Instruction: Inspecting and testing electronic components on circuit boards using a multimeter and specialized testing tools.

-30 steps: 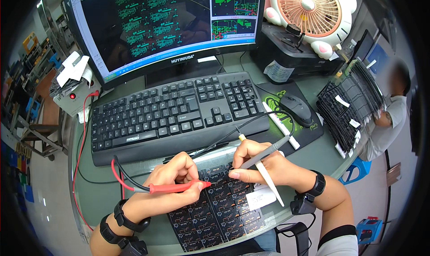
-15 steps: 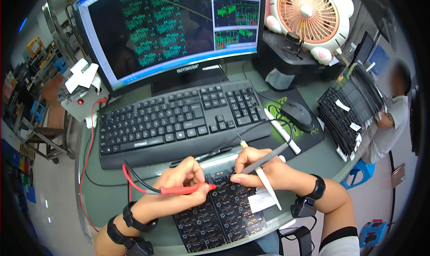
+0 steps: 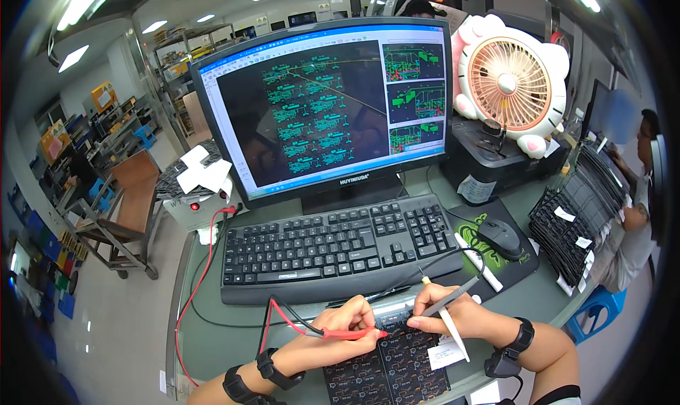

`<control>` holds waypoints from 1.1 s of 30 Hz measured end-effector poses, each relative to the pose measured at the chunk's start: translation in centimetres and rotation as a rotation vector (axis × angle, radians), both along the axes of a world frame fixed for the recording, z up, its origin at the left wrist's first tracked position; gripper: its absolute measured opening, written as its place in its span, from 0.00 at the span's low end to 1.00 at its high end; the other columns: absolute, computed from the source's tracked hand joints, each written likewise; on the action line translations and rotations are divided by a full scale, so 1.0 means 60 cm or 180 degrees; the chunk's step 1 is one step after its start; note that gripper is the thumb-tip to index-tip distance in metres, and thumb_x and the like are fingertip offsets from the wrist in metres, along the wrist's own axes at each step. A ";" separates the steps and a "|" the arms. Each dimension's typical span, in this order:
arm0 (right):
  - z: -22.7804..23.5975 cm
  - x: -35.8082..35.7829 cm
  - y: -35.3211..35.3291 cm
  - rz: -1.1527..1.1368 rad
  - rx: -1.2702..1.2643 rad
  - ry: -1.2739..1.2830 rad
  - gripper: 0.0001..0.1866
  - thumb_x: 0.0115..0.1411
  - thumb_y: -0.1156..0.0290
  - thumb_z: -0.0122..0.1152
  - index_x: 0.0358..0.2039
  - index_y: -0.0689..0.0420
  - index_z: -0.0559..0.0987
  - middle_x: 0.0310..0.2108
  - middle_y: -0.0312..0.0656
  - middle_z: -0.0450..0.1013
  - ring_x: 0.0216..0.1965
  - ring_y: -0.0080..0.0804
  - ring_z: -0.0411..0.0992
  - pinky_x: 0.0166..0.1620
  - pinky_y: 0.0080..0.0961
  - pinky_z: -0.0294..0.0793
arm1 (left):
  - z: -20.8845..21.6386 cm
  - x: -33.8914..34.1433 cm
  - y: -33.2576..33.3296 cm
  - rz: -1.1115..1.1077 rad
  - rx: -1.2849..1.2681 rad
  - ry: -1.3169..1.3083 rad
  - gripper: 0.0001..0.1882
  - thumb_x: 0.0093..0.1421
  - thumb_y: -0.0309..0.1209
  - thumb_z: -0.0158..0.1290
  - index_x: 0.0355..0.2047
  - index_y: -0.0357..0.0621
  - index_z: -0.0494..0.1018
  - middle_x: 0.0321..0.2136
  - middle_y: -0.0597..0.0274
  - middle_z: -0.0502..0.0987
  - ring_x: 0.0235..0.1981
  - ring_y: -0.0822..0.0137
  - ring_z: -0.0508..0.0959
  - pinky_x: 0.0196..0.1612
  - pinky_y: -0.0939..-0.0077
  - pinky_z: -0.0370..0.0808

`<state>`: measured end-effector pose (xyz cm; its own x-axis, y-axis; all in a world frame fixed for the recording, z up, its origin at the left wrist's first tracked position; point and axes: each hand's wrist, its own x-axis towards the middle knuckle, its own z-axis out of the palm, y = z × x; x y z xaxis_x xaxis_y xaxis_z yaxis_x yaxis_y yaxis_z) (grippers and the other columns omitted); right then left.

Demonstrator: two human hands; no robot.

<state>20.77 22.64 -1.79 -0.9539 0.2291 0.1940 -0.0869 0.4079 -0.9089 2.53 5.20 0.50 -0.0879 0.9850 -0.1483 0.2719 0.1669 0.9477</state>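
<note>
A black circuit board panel (image 3: 354, 382) with copper-coloured markings lies at the front of the desk. My left hand (image 3: 338, 343) is closed around a red test probe (image 3: 343, 333), its tip over the panel's upper part. Pinched in my right hand (image 3: 464, 317) is a grey test probe (image 3: 462, 289), its lower end at the panel's top edge. A slim white stick (image 3: 455, 336) with a dark pointed end is also tucked between that hand's fingers. Whether either probe tip touches the board I cannot tell. A white paper label (image 3: 445, 355) rests on the panel's right side.
Behind the panel stands a black keyboard (image 3: 333, 246), then a monitor (image 3: 312, 115) showing green circuit layouts. A mouse (image 3: 499, 236), a pink-and-white fan (image 3: 508, 83) and stacked black boards (image 3: 570, 217) are at right. A red cable (image 3: 188, 302) runs from a box at left.
The view has tilted up, so the desk, monitor and both hands appear lower and further right. Both hands stay over the panel with the same grips.
</note>
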 end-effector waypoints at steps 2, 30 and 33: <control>0.001 0.000 0.000 -0.0013 0.0000 0.0001 0.11 0.56 0.68 0.67 0.29 0.58 0.72 0.24 0.31 0.68 0.26 0.17 0.64 0.28 0.18 0.63 | -0.006 -0.001 -0.001 0.0018 0.0074 -0.0127 0.10 0.59 0.31 0.53 0.33 0.42 0.63 0.25 0.68 0.72 0.27 0.81 0.70 0.29 0.82 0.67; -0.007 -0.008 0.005 -0.0026 0.0032 0.0204 0.12 0.55 0.71 0.68 0.29 0.57 0.71 0.23 0.30 0.69 0.23 0.13 0.66 0.25 0.15 0.63 | -0.018 -0.011 0.002 0.0328 -0.0118 -0.0824 0.09 0.60 0.26 0.53 0.32 0.43 0.63 0.25 0.70 0.71 0.25 0.85 0.68 0.26 0.86 0.64; -0.002 -0.008 0.003 -0.0089 0.0012 0.0067 0.12 0.55 0.71 0.68 0.29 0.57 0.71 0.23 0.30 0.69 0.23 0.13 0.66 0.25 0.15 0.63 | -0.019 -0.013 0.004 0.0270 -0.0139 -0.0725 0.09 0.59 0.26 0.54 0.32 0.42 0.62 0.25 0.70 0.72 0.26 0.85 0.69 0.27 0.86 0.65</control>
